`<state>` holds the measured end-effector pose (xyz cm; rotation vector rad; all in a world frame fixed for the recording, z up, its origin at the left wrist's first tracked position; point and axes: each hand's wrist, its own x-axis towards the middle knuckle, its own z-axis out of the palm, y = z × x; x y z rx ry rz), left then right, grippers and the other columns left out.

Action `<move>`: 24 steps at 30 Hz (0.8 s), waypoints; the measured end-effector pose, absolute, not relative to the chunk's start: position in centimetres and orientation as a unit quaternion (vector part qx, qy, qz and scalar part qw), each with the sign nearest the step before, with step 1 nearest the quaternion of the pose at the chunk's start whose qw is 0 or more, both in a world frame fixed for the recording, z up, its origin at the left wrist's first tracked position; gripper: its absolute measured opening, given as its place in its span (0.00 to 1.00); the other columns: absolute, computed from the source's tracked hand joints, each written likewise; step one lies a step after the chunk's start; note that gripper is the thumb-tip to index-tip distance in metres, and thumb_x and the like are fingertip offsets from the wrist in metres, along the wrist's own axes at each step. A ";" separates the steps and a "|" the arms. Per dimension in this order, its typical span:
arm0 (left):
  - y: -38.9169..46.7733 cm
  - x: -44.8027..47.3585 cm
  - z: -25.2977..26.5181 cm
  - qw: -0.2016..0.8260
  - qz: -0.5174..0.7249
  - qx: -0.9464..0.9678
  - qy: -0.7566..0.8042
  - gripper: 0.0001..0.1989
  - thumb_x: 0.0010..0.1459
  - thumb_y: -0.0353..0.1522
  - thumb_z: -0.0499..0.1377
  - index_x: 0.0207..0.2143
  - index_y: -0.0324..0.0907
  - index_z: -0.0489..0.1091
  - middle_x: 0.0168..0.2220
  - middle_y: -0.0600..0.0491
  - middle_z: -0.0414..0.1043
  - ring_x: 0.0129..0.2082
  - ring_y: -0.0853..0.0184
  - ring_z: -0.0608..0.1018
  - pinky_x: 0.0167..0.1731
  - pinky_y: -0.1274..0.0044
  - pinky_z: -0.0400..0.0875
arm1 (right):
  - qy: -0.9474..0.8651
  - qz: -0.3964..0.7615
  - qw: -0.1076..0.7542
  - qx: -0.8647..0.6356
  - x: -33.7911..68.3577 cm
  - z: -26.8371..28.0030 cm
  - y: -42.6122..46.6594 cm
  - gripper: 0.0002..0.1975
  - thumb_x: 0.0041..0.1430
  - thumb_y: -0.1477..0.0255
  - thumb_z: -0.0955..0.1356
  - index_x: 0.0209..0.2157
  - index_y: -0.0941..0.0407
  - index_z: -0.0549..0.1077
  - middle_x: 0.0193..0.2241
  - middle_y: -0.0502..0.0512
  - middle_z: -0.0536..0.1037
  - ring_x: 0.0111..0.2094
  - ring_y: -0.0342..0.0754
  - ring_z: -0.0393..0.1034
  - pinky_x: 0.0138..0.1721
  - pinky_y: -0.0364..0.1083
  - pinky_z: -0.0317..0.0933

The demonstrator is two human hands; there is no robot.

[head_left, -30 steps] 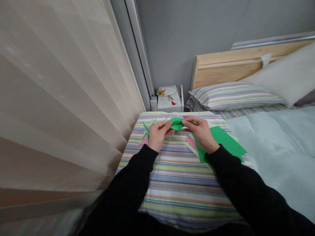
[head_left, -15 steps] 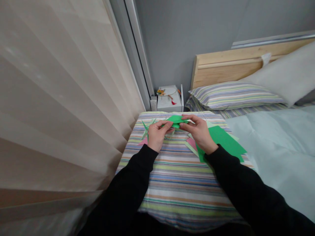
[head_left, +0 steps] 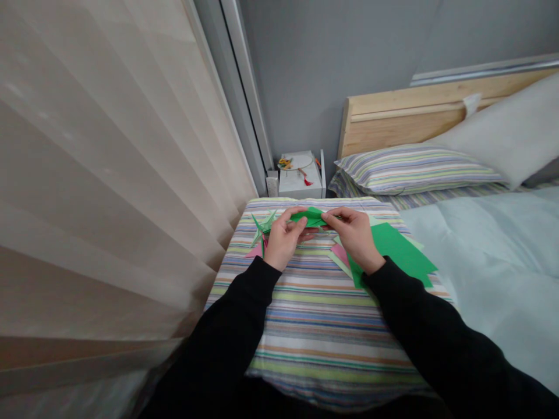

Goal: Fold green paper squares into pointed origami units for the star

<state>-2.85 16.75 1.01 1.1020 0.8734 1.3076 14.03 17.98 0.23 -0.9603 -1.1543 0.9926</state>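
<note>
A folded piece of green paper (head_left: pixel 313 217) is held between my two hands, above the far part of the striped cloth. My left hand (head_left: pixel 285 237) grips its left end, thumb in front and fingers behind. At its right end, my right hand (head_left: pixel 353 233) pinches the paper between thumb and fingers. Left of my left hand lie pointed folded paper shapes (head_left: pixel 261 226) in green, with a pink piece (head_left: pixel 254 251) by them. Beside and partly beneath my right wrist rests a stack of green paper sheets (head_left: pixel 397 253), with a pink sheet (head_left: pixel 339 254) showing at its left edge.
The striped cloth (head_left: pixel 323 326) covers the table in front of me. A pleated curtain (head_left: pixel 131 145) hangs along the left. Behind the table stands a white cabinet (head_left: pixel 299 185) with a round fan on top. On the right is a bed with a pale blue cover (head_left: pixel 493 250).
My left hand has turned and slid slightly right, its fingers now higher behind the paper. The green paper has tilted and looks narrower. My right fingers have come a little lower.
</note>
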 end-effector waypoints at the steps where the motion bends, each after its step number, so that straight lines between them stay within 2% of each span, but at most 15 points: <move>1: 16.8 -2.9 0.9 0.573 0.557 0.474 0.369 0.23 0.50 0.43 0.75 0.45 0.43 0.75 0.34 0.52 0.83 0.32 0.61 0.87 0.35 0.73 0.83 | -0.511 0.423 0.623 -0.415 14.0 0.2 18.0 0.11 0.48 0.62 0.79 0.26 0.55 0.81 0.25 0.53 0.81 0.27 0.49 0.75 0.35 0.50 0.72; 6: 17.0 -3.0 0.8 0.549 0.575 0.481 0.370 0.19 0.48 0.42 0.76 0.35 0.39 0.77 0.29 0.52 0.82 0.31 0.64 0.86 0.40 0.71 0.84 | -0.544 0.371 0.640 -0.396 13.8 0.1 17.9 0.08 0.46 0.66 0.80 0.27 0.54 0.83 0.41 0.59 0.84 0.44 0.55 0.78 0.46 0.54 0.72; 7: 17.0 -3.0 0.9 0.539 0.582 0.482 0.372 0.19 0.48 0.42 0.76 0.34 0.39 0.77 0.28 0.53 0.82 0.30 0.65 0.85 0.40 0.71 0.83 | -0.539 0.391 0.634 -0.392 13.7 0.2 17.8 0.09 0.46 0.65 0.80 0.28 0.54 0.82 0.40 0.59 0.84 0.42 0.54 0.78 0.46 0.54 0.73; 10: 17.0 -2.9 1.0 0.517 0.597 0.487 0.373 0.19 0.47 0.43 0.76 0.31 0.38 0.77 0.29 0.53 0.81 0.29 0.67 0.84 0.40 0.72 0.83 | -0.513 0.479 0.607 -0.373 13.5 0.4 17.4 0.13 0.46 0.62 0.80 0.29 0.54 0.81 0.30 0.54 0.83 0.32 0.50 0.78 0.40 0.53 0.75; 12: 16.9 -2.9 1.0 0.511 0.602 0.492 0.368 0.19 0.47 0.42 0.77 0.30 0.39 0.77 0.28 0.54 0.80 0.29 0.68 0.83 0.40 0.72 0.83 | -0.497 0.504 0.602 -0.369 13.5 0.5 17.3 0.15 0.45 0.61 0.81 0.29 0.54 0.80 0.26 0.51 0.81 0.29 0.49 0.77 0.38 0.52 0.76; 17: 17.0 -2.9 0.9 0.491 0.614 0.503 0.359 0.17 0.48 0.41 0.76 0.29 0.39 0.76 0.28 0.55 0.78 0.30 0.68 0.82 0.40 0.73 0.83 | -0.476 0.523 0.605 -0.366 13.5 0.8 17.3 0.19 0.40 0.60 0.83 0.29 0.55 0.79 0.34 0.52 0.82 0.32 0.47 0.78 0.39 0.51 0.78; 21: 17.1 -3.0 0.8 0.474 0.614 0.517 0.363 0.16 0.49 0.40 0.74 0.29 0.39 0.74 0.26 0.56 0.76 0.28 0.68 0.81 0.37 0.72 0.83 | -0.481 0.549 0.589 -0.348 13.3 1.1 17.0 0.20 0.41 0.59 0.83 0.29 0.55 0.77 0.27 0.48 0.79 0.30 0.49 0.80 0.36 0.51 0.79; 24: 17.0 -2.9 1.1 0.479 0.621 0.507 0.357 0.17 0.49 0.38 0.74 0.34 0.42 0.72 0.28 0.56 0.77 0.29 0.67 0.81 0.36 0.72 0.82 | -0.499 0.515 0.604 -0.349 13.2 1.2 16.8 0.18 0.44 0.59 0.82 0.28 0.55 0.77 0.24 0.50 0.80 0.28 0.48 0.79 0.35 0.50 0.78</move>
